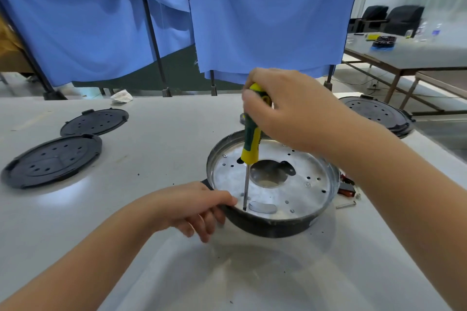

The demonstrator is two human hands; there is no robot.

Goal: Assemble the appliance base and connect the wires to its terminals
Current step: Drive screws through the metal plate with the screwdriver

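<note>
Overhead, right hand (290,108) gripping upright screwdriver (250,144); left hand (199,207) on base (273,225) rim.

A white bench (156,159) carries two black round perforated covers at its left: the nearer cover (51,160) lies just in front of the farther cover (94,121), their rims close together. A third black cover (377,113) sits at the bench's right far edge. A crumpled white scrap (122,96) lies by the far edge. Behind the bench hang blue curtains (265,12) on dark poles with black feet on the floor. Farther right stands a grey side table (409,54) with small blurred items on it, and two dark chairs (394,19) stand behind it.
</note>
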